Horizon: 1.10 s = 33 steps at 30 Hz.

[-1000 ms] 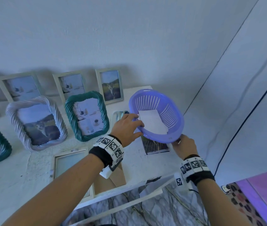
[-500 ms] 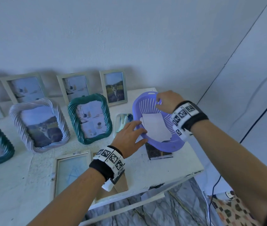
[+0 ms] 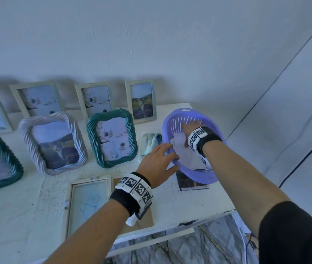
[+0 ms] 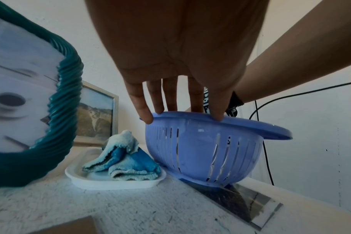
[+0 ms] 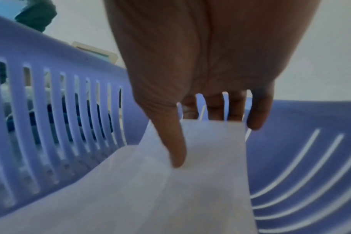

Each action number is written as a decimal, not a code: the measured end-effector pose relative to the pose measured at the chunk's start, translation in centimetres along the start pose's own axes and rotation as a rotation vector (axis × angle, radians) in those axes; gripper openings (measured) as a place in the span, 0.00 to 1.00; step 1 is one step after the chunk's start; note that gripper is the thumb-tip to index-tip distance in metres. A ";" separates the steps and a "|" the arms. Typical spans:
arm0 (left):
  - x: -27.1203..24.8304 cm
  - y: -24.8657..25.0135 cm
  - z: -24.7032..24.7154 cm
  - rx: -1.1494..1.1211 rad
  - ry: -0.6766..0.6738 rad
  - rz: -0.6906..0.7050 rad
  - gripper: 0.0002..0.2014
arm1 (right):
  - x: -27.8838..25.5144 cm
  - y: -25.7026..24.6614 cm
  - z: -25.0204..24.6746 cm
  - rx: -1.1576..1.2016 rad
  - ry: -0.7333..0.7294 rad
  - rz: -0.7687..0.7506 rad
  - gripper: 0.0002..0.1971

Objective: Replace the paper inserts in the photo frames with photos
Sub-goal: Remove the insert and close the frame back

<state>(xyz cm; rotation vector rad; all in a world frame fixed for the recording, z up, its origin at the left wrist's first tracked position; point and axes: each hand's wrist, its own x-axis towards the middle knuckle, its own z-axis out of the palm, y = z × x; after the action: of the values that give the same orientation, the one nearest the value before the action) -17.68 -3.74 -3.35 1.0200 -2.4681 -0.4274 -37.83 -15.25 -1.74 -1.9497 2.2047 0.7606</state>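
A purple slotted basket (image 3: 204, 180) sits at the table's right end, partly on a loose photo (image 3: 191, 184). White paper inserts (image 3: 184, 155) lie inside it. My left hand (image 3: 167, 157) holds the basket's near-left rim (image 4: 250, 125), fingers inside, thumb outside. My right hand (image 3: 187, 134) reaches into the basket. Its thumb (image 5: 176, 155) lies on the top sheet (image 5: 200, 182), and the fingers are tucked behind that sheet's far edge, pinching it. An empty frame (image 3: 88, 202) lies flat near the front edge, with a brown backing board (image 3: 146, 221) beside it.
Several frames with pictures lean against the wall; a white twisted frame (image 3: 53, 143) and a green one (image 3: 112, 138) stand in front. A white tray with a blue cloth (image 4: 118, 164) sits left of the basket. The table's front edge (image 3: 170, 227) is close.
The basket, held up by both hands a second ago, now sits on the table. My right hand went from under it, over the far rim, down onto the paper inside.
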 end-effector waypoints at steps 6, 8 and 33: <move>-0.7 -0.4 -1.0 -0.177 0.043 -0.059 0.16 | -3.5 1.5 -3.4 0.230 0.108 -0.114 0.18; -1.3 -0.7 -2.0 -0.263 0.093 -0.093 0.15 | -5.4 2.2 -5.4 0.365 0.204 -0.112 0.16; -24.1 -8.9 -11.7 -0.859 0.306 -0.808 0.04 | -23.2 -21.8 3.0 1.439 0.170 -0.334 0.07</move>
<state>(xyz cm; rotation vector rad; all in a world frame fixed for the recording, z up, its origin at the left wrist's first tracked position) 8.67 6.25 -3.74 1.4568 -1.2609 -1.3065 -13.69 5.79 -1.66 -1.4110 1.4995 -0.8646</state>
